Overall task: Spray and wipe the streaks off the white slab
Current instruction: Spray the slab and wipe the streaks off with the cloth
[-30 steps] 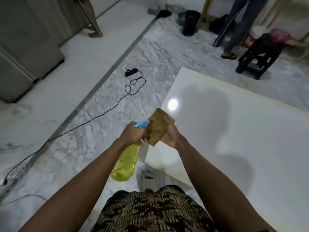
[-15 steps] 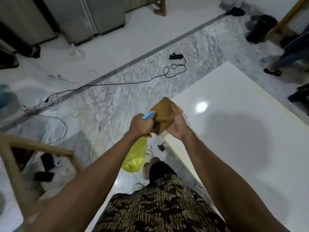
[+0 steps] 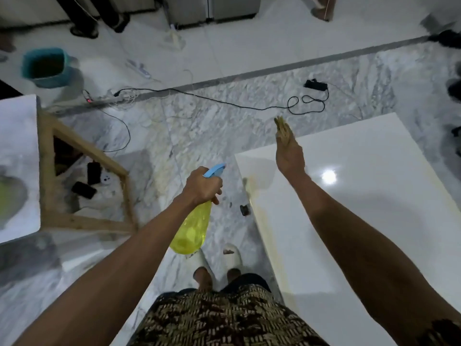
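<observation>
The spray bottle (image 3: 190, 231) has a translucent yellow body and a blue trigger head; its liquid level cannot be read through the tinted plastic. It hangs over the marble floor (image 3: 189, 131), just off the near-left edge of the white slab (image 3: 361, 221). The left hand (image 3: 203, 187) grips its neck, fingers curled round below the trigger. A teal bucket (image 3: 46, 67) stands on the floor well away from the slab, far to its left; its inside looks dark, possibly murky water, though the view is too dim to say.

The slab lies flat and is glossy, with a bright light reflection near its middle and the person's shadow across it. A yellowish streak runs along its near-left edge, with a smudge at the corner nearest the bottle.

The right hand (image 3: 289, 156) is raised over the slab's far-left corner, holding a brown cloth (image 3: 283, 129) that projects beyond the fingers; the hand is edge-on, so how the fingers close on it cannot be made out. A black cable (image 3: 224, 102) trails over the floor beyond the slab.
</observation>
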A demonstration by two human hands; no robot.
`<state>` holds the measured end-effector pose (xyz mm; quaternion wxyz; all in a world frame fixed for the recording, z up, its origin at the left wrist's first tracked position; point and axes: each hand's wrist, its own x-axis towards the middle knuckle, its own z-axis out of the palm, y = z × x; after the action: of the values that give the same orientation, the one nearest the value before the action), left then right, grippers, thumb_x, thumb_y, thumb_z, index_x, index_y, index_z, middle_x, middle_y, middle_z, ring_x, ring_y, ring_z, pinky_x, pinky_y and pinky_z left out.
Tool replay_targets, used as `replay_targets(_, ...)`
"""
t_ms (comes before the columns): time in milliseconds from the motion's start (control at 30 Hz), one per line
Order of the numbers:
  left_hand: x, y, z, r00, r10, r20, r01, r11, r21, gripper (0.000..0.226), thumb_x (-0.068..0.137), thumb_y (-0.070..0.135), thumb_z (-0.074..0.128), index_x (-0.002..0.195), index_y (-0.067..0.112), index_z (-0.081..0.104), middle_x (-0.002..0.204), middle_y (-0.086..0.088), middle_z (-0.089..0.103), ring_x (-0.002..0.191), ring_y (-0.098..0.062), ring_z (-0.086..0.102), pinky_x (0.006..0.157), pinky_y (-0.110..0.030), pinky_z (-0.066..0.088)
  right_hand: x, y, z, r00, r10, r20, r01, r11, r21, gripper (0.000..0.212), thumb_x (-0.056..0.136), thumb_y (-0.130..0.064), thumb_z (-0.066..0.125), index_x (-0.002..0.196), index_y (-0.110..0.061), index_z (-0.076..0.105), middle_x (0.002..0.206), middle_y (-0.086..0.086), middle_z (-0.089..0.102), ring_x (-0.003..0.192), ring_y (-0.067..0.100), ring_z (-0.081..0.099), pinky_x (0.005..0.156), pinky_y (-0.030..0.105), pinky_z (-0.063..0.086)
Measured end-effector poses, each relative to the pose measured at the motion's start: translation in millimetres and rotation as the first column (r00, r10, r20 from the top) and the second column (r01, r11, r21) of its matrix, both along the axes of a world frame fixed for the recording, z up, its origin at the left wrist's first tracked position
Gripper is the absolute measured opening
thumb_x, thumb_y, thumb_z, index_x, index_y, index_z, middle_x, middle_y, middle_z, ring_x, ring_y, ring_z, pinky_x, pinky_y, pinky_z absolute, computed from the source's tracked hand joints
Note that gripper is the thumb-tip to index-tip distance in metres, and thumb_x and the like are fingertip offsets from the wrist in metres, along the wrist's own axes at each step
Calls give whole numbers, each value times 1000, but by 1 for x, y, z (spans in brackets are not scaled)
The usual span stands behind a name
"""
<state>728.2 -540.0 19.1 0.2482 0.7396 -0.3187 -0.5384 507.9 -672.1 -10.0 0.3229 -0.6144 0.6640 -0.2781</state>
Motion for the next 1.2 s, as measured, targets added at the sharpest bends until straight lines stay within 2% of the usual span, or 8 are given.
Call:
replay_targets(100, -1, 2, -5, 994, 105, -23, -105, 994, -8, 53, 70, 18, 63, 120, 2, 71, 70, -11, 73, 71, -43, 76, 62, -55, 65, 22, -17, -34, 904, 266, -335, -291, 957, -24, 57, 102, -36, 43, 155, -19, 30, 159, 10, 34, 144, 30, 34, 115, 48, 29)
replay_targets(200, -4, 6, -11, 985, 170, -13, -170, 985, -4, 45, 68, 20, 61, 106, 0, 74, 67, -11, 71, 75, -46, 76, 61, -58, 64, 40, -4, -89, 594, 618, -514, -528, 782, 330, 83, 95, -65, 41, 159, -19, 13, 166, 14, 9, 152, 35, 8, 120, 54, 7)
replay_targets(267, -4, 9, -13, 982, 189, 5, -189, 982, 0, 37, 71, 18, 60, 103, 7, 76, 70, -13, 72, 74, -45, 76, 62, -57, 65, 39, 12, -116, 467, 701, -539, -556, 707, 437, 90, 93, -72, 34, 159, -20, 4, 166, 13, -6, 153, 33, -8, 120, 54, -7)
replay_targets(467, 1, 25, -23, 962, 272, 13, -272, 961, 46, 45, 68, 21, 60, 106, 3, 75, 78, -20, 75, 73, -45, 76, 60, -52, 65, 41, -12, -107, 539, 558, -631, -615, 773, 158, 65, 100, -46, 6, 158, -19, 19, 166, 8, 13, 153, 32, 7, 122, 55, -1)
replay_targets(633, 4, 31, -41, 956, 291, 37, -294, 951, 97, 42, 73, 20, 62, 106, -4, 70, 80, -17, 77, 62, -41, 74, 62, -51, 65, 57, -38, -125, 465, 632, -620, -578, 747, 327, 64, 103, -55, 21, 157, -33, -6, 167, 2, -12, 152, 33, -15, 117, 58, -13)
replay_targets(1000, -7, 48, -57, 951, 308, -4, -305, 943, 130, 37, 83, 8, 63, 117, -4, 70, 81, -20, 74, 65, -42, 73, 49, -36, 57, 50, -15, -145, 462, 523, -717, -601, 779, 181, 68, 100, -51, 12, 159, -18, 5, 167, 10, 6, 152, 39, 3, 121, 61, 1)
replay_targets(1100, -8, 50, -51, 943, 331, -37, -324, 938, 122, 60, 67, 18, 60, 124, -1, 68, 85, -20, 72, 85, -46, 75, 50, -39, 60, 44, -8, -144, 466, 549, -694, -612, 766, 195, 61, 104, -45, 12, 159, -20, 2, 167, 7, 1, 153, 36, -3, 122, 57, 1)
replay_targets(1200, -10, 55, -49, 946, 323, -21, -319, 941, 114, 51, 70, 16, 60, 115, -6, 69, 81, -18, 72, 85, -48, 75, 55, -46, 64, 37, 2, -145, 481, 538, -693, -622, 766, 162, 59, 105, -43, 14, 159, -21, 6, 167, 6, 5, 153, 35, 0, 122, 56, 2)
